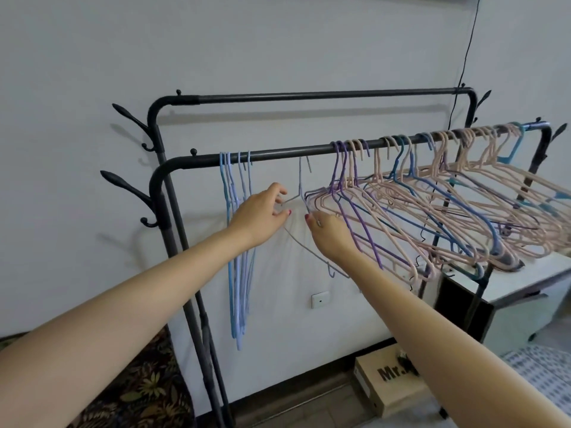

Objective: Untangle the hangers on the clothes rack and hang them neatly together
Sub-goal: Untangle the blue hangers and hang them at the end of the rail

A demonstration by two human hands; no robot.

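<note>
On the front rail (278,152) of the black clothes rack (160,193), a few blue hangers (238,242) hang straight and close together near the left end. A crowded bunch of pink, purple and blue hangers (432,205) fills the right half, splayed out and crossing one another. Between the two groups hangs a single pale hanger (301,183), its hook on the rail.

The left hand (262,211) pinches this hanger's near shoulder with thumb and fingertips. The right hand (327,233) has its fingers curled at the left edge of the tangled bunch; whether they hold the pale hanger's other arm or a pink one cannot be told.

The hangers look thin, light and coated, probably stiff wire that springs a little and snags easily on its neighbours. The hook or the neck just below it seems the best place to hold, lifting one hanger clear at a time.

A cardboard box (392,387) on the floor by the wall reads "Mr.", with the remainder hidden behind the right forearm.
</note>
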